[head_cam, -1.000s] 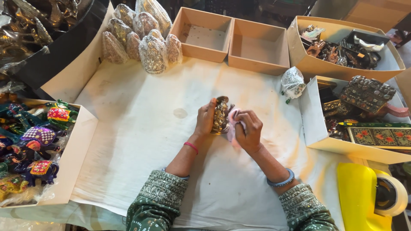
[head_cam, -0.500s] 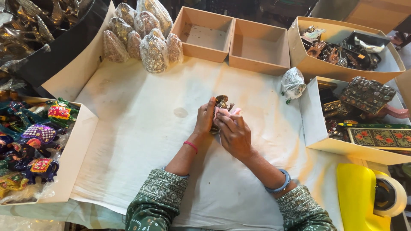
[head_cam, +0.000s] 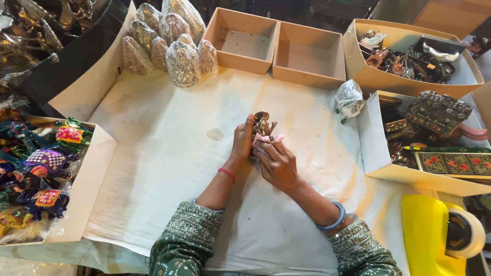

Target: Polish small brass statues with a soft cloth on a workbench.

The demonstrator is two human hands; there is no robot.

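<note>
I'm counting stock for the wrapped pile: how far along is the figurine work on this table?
Done: a cluster of plastic-wrapped figurines at the far left, one more by the right boxes. In hand: left hand and right hand grip a bare brass figurine with a pink piece. Left: two empty cardboard boxes.

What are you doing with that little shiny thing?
A person holds a small brass-coloured figurine upright in the left hand, while the right hand presses a pink cloth against its base. They work over a white sheet, with two empty cardboard boxes and wrapped figurines beyond.
</note>
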